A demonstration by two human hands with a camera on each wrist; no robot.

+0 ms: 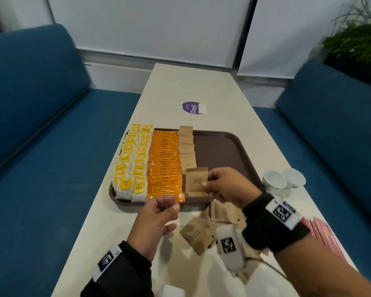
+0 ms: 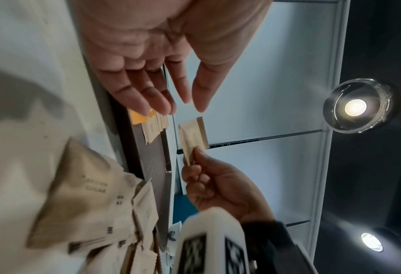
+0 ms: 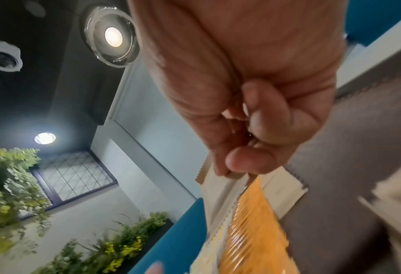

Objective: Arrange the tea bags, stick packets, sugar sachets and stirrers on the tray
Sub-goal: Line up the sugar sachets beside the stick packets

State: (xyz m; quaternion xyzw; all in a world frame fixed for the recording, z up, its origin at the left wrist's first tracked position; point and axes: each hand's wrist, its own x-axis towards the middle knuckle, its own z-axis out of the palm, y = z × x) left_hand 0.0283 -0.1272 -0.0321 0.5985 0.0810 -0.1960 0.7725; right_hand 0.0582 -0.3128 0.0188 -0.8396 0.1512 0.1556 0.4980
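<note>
Currently, a person's right hand (image 1: 225, 185) is pinching a small brown paper sugar sachet (image 1: 196, 182) between thumb and fingertips, holding it upright just above the near edge of a dark brown rectangular plastic tray (image 1: 223, 151). Their left hand (image 1: 156, 219) is hovering close beside it, over the table's near side, fingers loosely extended with the thumb apart and gripping nothing. On the tray, two columns of yellow-labelled white tea bags (image 1: 131, 163) are filling the left side, a column of shiny orange coffee stick packets (image 1: 164, 163) is lying just beside them, and a column of overlapping brown sugar sachets (image 1: 186, 151) is sitting next to those; the held sachet is hanging at the near end of that column. The tray's right half is showing bare brown surface. A loose heap of matching brown sachets (image 1: 201, 230) is lying on the long cream table (image 1: 180, 86) under the right wrist. A bundle of pink-wrapped stirrers (image 1: 323, 236) is resting at the table's right edge, near two small white cups (image 1: 283, 180) standing just right of the tray. Blue sofas are flanking the table.
</note>
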